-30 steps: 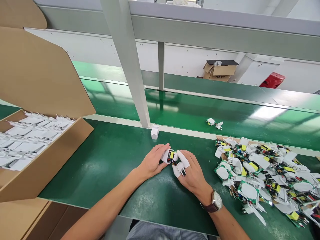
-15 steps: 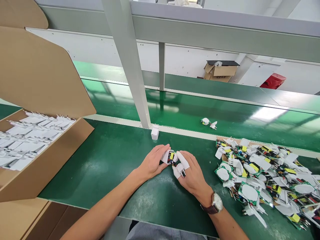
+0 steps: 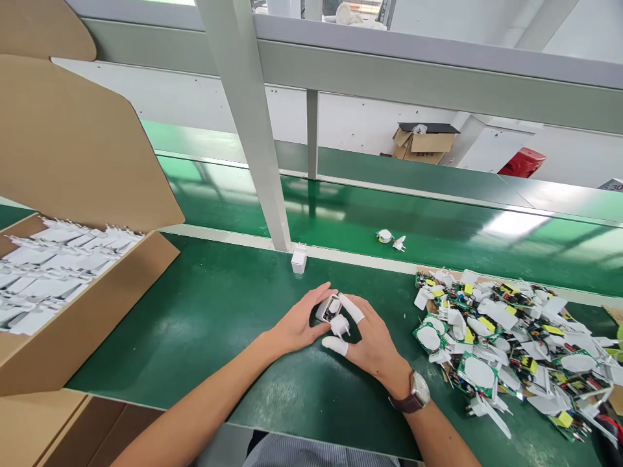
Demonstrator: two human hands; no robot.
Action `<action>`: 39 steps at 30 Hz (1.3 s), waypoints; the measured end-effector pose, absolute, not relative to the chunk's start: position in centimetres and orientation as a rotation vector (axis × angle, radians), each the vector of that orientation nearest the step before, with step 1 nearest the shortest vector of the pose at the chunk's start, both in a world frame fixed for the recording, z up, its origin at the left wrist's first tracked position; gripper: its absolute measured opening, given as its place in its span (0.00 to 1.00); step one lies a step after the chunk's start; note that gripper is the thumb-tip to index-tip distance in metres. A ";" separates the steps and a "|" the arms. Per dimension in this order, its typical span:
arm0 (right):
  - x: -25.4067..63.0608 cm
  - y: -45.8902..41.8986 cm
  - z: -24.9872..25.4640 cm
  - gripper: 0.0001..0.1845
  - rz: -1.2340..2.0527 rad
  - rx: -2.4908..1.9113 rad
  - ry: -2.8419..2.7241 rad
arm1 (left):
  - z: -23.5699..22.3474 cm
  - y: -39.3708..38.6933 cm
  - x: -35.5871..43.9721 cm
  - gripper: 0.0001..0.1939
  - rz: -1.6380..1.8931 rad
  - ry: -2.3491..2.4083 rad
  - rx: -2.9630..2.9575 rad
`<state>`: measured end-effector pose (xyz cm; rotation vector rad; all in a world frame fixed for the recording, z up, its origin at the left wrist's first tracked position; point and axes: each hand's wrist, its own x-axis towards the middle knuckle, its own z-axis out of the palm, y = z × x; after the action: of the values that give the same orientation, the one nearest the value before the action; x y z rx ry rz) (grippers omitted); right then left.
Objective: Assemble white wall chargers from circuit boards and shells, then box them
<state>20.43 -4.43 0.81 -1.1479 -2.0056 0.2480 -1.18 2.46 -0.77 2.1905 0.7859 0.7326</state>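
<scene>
Both my hands meet over the green table mat, closed round one small white charger housing (image 3: 331,309) with a circuit board inside it. My left hand (image 3: 296,322) grips the housing from the left. My right hand (image 3: 370,339), with white finger cots on the fingertips and a wristwatch (image 3: 415,393) on the wrist, pinches a white plug piece (image 3: 339,323) against the housing. To the right lies a heap of green circuit boards and white plug parts (image 3: 506,337).
An open cardboard box (image 3: 87,305) full of white housings stands at the left. A single white housing (image 3: 298,259) sits by the slanted grey post (image 3: 248,123). Two small parts (image 3: 390,239) lie on the green conveyor belt behind. A cardboard box (image 3: 422,143) and a red bin (image 3: 523,162) stand far back.
The housing has turned in my hands and the board has gone deeper into it. My right thumb has dropped lower. The two parts on the belt have drifted left.
</scene>
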 end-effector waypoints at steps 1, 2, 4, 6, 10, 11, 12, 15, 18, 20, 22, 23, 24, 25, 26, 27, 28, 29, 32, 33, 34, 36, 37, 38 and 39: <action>20.6 -4.5 0.9 0.41 0.335 -1.145 -1.981 | -0.7 2.5 -1.2 0.41 0.678 0.759 2.078; 20.8 -4.5 0.9 0.40 0.406 -1.147 -1.953 | -0.5 2.5 -1.2 0.40 0.649 0.732 1.976; 21.1 -4.3 0.5 0.32 0.472 -1.160 -1.905 | -0.4 2.6 -1.3 0.37 0.674 0.693 1.827; 21.1 -4.0 -0.2 0.24 0.481 -1.165 -1.911 | -0.2 2.6 -1.4 0.35 0.763 0.679 1.717; 20.5 -3.0 -1.6 0.25 0.368 -1.132 -2.035 | 0.2 2.3 -1.6 0.35 0.764 0.612 1.597; 20.4 -2.8 -1.8 0.25 0.322 -1.121 -2.054 | 0.4 2.2 -1.6 0.37 0.746 0.607 1.606; 20.4 -2.8 -1.9 0.25 0.280 -1.111 -2.063 | 0.6 2.1 -1.6 0.39 0.738 0.608 1.632; 20.6 -2.9 -1.6 0.24 0.233 -1.112 -2.054 | 0.9 1.9 -1.6 0.46 0.758 0.613 1.752; 20.8 -3.4 -1.2 0.24 0.255 -1.152 -2.002 | 1.1 1.9 -1.6 0.50 0.809 0.594 1.848; 20.7 -3.5 -1.2 0.23 0.256 -1.162 -2.002 | 0.9 1.9 -1.6 0.51 0.821 0.601 1.884; 20.4 -3.5 -1.6 0.22 0.247 -1.154 -2.036 | 0.6 1.9 -1.7 0.48 0.806 0.619 1.911; 20.3 -3.4 -1.8 0.21 0.244 -1.147 -2.049 | 0.5 1.9 -1.7 0.46 0.801 0.624 1.926; 20.1 -3.4 -2.0 0.20 0.243 -1.142 -2.053 | 0.5 2.0 -1.8 0.44 0.813 0.625 1.942; 20.0 -3.3 -2.2 0.18 0.238 -1.140 -2.045 | 0.6 2.1 -1.9 0.43 0.838 0.627 1.961; 19.9 -3.2 -2.4 0.17 0.225 -1.139 -2.027 | 0.9 2.4 -1.9 0.40 0.870 0.635 1.986; 19.8 -3.1 -2.5 0.15 0.207 -1.138 -2.015 | 1.5 2.8 -1.8 0.37 0.899 0.646 2.022; 19.7 -3.0 -2.6 0.14 0.184 -1.139 -2.009 | 2.4 3.2 -1.6 0.32 0.914 0.662 2.068; 19.6 -2.9 -2.6 0.13 0.156 -1.144 -2.009 | 3.4 3.9 -1.3 0.28 0.905 0.682 2.126; 19.4 -2.6 -2.6 0.09 0.061 -1.167 -2.032 | 7.0 6.5 1.2 0.21 0.737 0.737 2.299; 19.3 -2.6 -2.5 0.09 0.035 -1.167 -2.039 | 8.0 7.6 2.5 0.21 0.665 0.752 2.333; 19.3 -2.6 -2.4 0.08 0.014 -1.163 -2.042 | 8.7 8.9 4.0 0.22 0.601 0.769 2.355; 19.5 -2.6 -2.3 0.08 0.008 -1.143 -2.041 | 9.1 11.6 7.3 0.25 0.502 0.806 2.358; 19.6 -2.6 -2.2 0.08 0.021 -1.132 -2.043 | 8.9 13.0 9.0 0.26 0.467 0.828 2.348; 19.7 -2.6 -2.1 0.09 0.036 -1.123 -2.048 | 8.6 14.3 10.6 0.27 0.436 0.854 2.325; 19.9 -2.7 -2.0 0.10 0.051 -1.120 -2.061 | 8.1 15.6 12.0 0.28 0.416 0.875 2.306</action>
<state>19.91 -2.68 -2.00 -1.1204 -2.0605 0.0514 12.02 15.63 8.14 2.3057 0.8748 0.4156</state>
